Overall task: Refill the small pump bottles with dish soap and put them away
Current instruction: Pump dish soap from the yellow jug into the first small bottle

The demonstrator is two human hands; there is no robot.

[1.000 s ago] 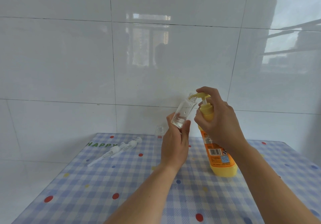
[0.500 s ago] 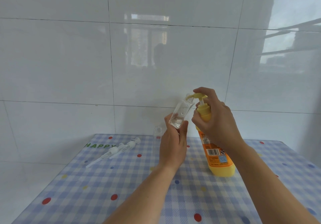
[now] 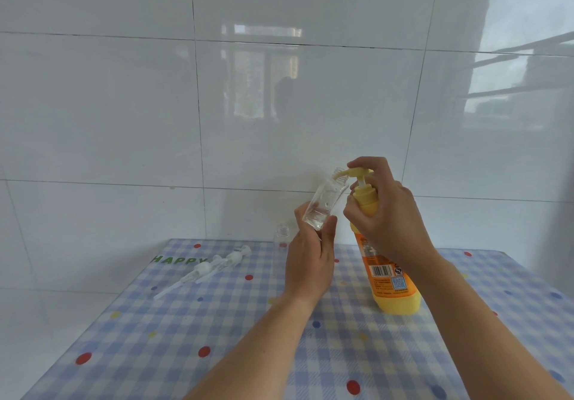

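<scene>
Left hand (image 3: 310,260) grips small bottle (image 3: 324,204) by its base, mouth at the pump (image 3: 360,172) of the dish soap bottle (image 3: 391,278); right hand (image 3: 388,216) clasps that pump. Light, likely slippery: hold low.

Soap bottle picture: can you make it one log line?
step: filling | left hand: holds small clear bottle tilted, mouth at pump | right hand: grips yellow soap bottle, finger on pump | pump tops: on tablecloth
</scene>
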